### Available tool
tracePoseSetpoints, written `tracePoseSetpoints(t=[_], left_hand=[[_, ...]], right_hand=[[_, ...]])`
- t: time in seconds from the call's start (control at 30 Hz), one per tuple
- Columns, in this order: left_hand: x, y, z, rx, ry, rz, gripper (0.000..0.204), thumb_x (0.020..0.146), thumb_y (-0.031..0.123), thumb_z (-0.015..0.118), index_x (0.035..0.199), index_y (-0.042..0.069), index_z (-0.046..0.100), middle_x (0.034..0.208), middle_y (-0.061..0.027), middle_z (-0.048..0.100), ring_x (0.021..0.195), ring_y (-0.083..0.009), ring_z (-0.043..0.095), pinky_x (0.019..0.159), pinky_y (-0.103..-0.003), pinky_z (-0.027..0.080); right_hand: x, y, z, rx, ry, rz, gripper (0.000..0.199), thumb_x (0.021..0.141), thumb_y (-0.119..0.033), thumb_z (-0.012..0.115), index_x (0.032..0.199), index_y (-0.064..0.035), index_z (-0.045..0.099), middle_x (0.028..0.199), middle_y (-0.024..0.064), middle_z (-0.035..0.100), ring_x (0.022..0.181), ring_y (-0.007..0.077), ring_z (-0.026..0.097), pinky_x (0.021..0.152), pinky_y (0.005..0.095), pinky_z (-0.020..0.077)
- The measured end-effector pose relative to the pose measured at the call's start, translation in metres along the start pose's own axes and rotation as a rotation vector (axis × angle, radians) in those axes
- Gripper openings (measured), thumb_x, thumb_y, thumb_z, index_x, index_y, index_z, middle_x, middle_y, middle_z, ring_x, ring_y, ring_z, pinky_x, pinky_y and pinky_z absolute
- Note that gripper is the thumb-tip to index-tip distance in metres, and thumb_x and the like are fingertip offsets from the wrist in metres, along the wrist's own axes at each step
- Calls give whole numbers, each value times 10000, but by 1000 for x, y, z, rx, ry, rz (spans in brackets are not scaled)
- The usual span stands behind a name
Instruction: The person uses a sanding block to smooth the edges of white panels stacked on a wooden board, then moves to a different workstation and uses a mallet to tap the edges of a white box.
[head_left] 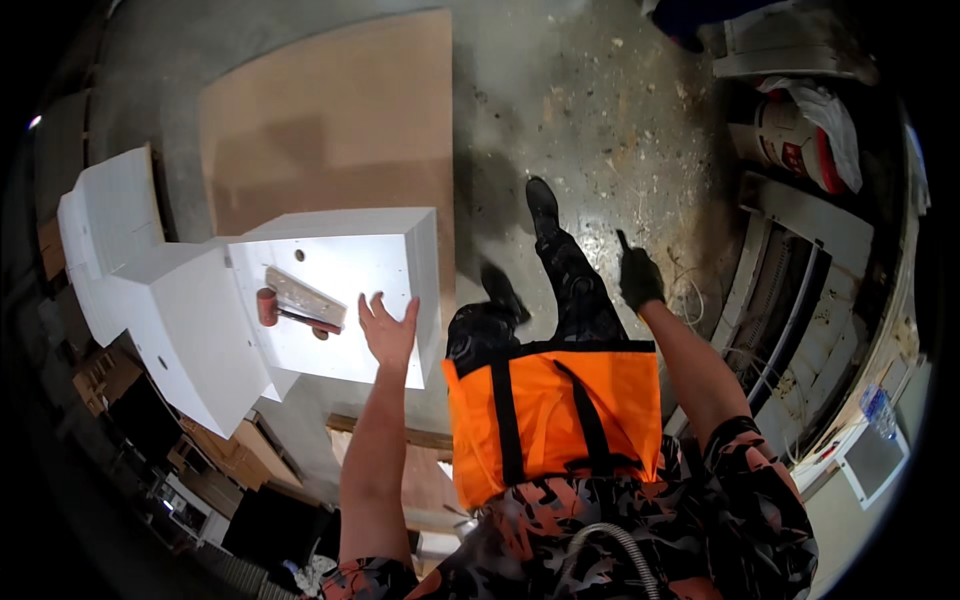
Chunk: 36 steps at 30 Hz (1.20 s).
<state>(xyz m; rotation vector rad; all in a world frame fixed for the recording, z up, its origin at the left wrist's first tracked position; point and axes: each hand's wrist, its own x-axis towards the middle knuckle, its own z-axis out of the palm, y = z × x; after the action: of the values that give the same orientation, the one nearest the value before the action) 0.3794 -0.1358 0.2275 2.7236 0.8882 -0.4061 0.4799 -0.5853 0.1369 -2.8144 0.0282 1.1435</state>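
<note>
My bare left hand [388,330] is over the near right part of a white cabinet-like unit [330,257], fingers spread and nothing in them. Whether the fingertips touch its panel I cannot tell. Just left of them, inside the unit, lies a mallet [267,307] with a reddish head, its handle toward my hand. Beside it is a long, pale, clear-looking packet [305,297]. In a dark glove, my right hand [640,278] hangs out to the right above the floor. One finger points forward; the others blur into the dark glove, and no object shows in it.
A flat brown cardboard sheet [340,110] covers the floor beyond the unit. An orange bag [550,425] with black straps hangs before my body. To the right are a worn metal appliance [840,270], loose wires and a bucket [785,135]. Boards and boxes crowd the lower left.
</note>
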Motion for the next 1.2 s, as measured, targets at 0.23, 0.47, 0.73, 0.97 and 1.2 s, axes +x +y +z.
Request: tracePoseSetpoints(t=[0.23, 0.47, 0.73, 0.97, 1.2], left_hand=[[131, 26, 50, 285, 53, 331, 585, 784, 407, 745, 1191, 18, 589, 1406, -265, 383, 1268, -440, 401, 1067, -508, 333], [177, -20, 133, 226, -48, 605, 261, 804, 211, 714, 1037, 105, 666, 1044, -35, 676, 1079, -243, 585, 1061, -460, 348], [180, -15, 155, 95, 112, 607, 95, 791, 118, 656, 879, 96, 682, 945, -22, 683, 942, -214, 612, 982, -427, 387], [179, -23, 149, 62, 100, 637, 157, 758, 103, 608, 911, 94, 642, 964, -28, 643, 950, -212, 590, 961, -431, 388], [181, -22, 148, -53, 127, 639, 196, 722, 72, 625, 917, 82, 638, 954, -42, 639, 927, -234, 583, 929, -431, 403]], right_hand=[[55, -105, 27, 193, -123, -146, 349, 940, -344, 456, 1160, -87, 544, 1055, 221, 641, 893, 411, 640, 792, 529, 498], [62, -116, 43, 134, -116, -85, 279, 933, -329, 490, 1044, -86, 568, 860, 220, 664, 774, 429, 640, 687, 532, 504], [66, -134, 50, 76, -187, -11, 284, 947, -295, 483, 1079, -68, 589, 840, 213, 670, 746, 419, 642, 662, 524, 502], [65, -148, 61, 80, -118, 19, 266, 953, -294, 465, 1054, -70, 564, 851, 226, 669, 726, 442, 635, 647, 552, 491], [66, -155, 65, 11, -176, 19, 293, 961, -303, 442, 1137, -86, 531, 863, 243, 663, 724, 455, 629, 651, 564, 483]])
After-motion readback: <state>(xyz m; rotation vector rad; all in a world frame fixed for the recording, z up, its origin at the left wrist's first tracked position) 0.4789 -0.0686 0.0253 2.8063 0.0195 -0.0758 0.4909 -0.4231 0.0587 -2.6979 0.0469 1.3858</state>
